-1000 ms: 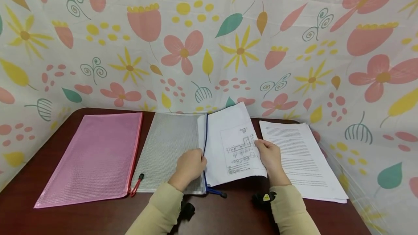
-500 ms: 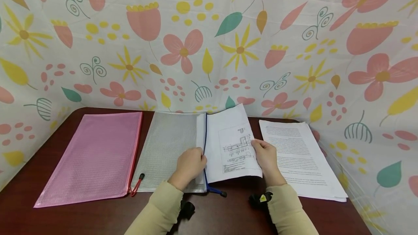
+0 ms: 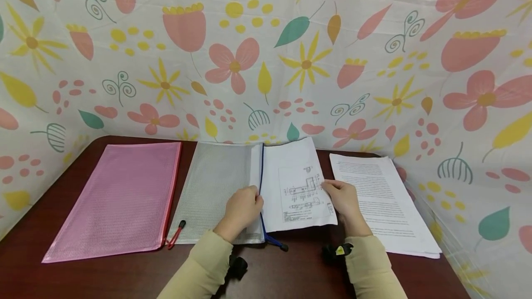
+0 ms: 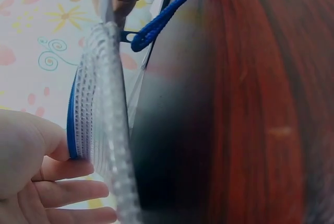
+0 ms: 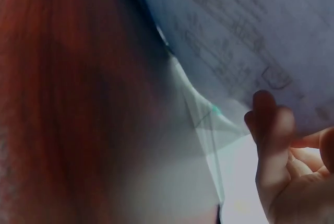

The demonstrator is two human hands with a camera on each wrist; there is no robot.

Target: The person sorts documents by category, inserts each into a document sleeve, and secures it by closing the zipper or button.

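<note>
My left hand point(image 3: 243, 209) pinches the opening edge of a clear grey mesh zip pouch point(image 3: 208, 188). In the left wrist view, its thumb and forefinger sit at the blue zipper edge point(image 4: 72, 109), and the other fingers lie behind the mesh. A white sheet with a technical drawing point(image 3: 299, 197) runs partly into the pouch; a white strip of it shows through the mesh. My right hand point(image 3: 342, 197) grips the sheet's right edge, fingertips underneath in the right wrist view. A blue zipper pull point(image 3: 274, 242) hangs at the pouch's near corner.
Left of the grey pouch lies a pink mesh zip pouch point(image 3: 120, 202) with a red pull point(image 3: 176, 234). A stack of printed pages point(image 3: 382, 206) lies on the right of the dark wooden table point(image 3: 287, 276). A flower-patterned cloth point(image 3: 266, 59) rises behind.
The right hand moved slightly left with the sheet, then back right. The sheet's far corner has come down and the sheet looks flatter. The left hand has stayed on the pouch edge.
</note>
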